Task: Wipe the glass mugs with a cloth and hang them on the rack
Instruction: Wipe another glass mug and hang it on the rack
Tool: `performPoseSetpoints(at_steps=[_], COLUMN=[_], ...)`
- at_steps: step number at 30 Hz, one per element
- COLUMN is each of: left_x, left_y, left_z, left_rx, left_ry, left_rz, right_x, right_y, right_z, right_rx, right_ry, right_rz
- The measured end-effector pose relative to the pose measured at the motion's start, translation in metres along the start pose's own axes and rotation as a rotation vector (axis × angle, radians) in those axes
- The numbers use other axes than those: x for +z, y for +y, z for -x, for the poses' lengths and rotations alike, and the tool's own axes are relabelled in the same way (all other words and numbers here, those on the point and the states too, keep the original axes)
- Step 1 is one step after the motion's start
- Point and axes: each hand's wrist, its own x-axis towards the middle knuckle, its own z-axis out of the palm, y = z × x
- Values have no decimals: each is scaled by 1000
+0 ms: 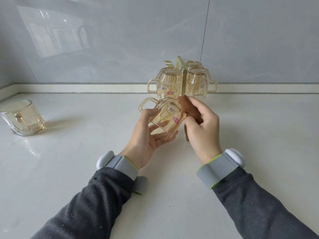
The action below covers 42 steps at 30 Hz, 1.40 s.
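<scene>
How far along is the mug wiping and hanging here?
Done: three amber glass mugs hang on the gold rack. In hand: left hand holds a fourth mug while right hand rubs it with the brown cloth. Left: hanging it, plus the mug on the white counter.

Our rack [183, 78] sits close to the wall [120, 40], so we get barely any room behind it. One hung mug [168, 83] blocks its left side, and two more mugs [198, 81] block its right. The bare hooks [167, 62] at its upper left are open. Just in front, our left hand [146, 138] gripping the held mug [165, 118] and our right hand [202, 128] pinching the cloth [188, 109] fill the gap. Far to its left stands a loose mug [24, 118], and the counter [86, 152] between is open.
</scene>
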Motion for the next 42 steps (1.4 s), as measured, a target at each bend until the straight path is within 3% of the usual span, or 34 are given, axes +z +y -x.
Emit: performPoseSetpoints(at_steps=[3,10,16,22,25,31,35,38,42], left_x=[-2,-1,-2,-7,-8,-3,1,2,-1], left_y=[1,0,1,5,7,5,1,-2,-5], left_z=[-1,-2,-3,-4,-4,0,0,-1,-6], left_rx=[13,52,64,111,130,125,87,90,94], left_ry=[31,47,63,111,97,29,32,25,2], left_rz=[10,-28,43,85,112,122,18,-71,-131], right_x=[3,4,12,17,18,11,7,5,4], right_y=[-3,4,8,5,9,9,1,-1,-2], right_z=[4,7,14,18,19,13,9,5,4], right_rx=[24,-187,-426,-586,-631,-481,-255,-37,15], right_ry=[-123,-148,-301,-447,-426,-167,-23,40,46], right_rz=[-34,178,296,279,280,254,174,78,27])
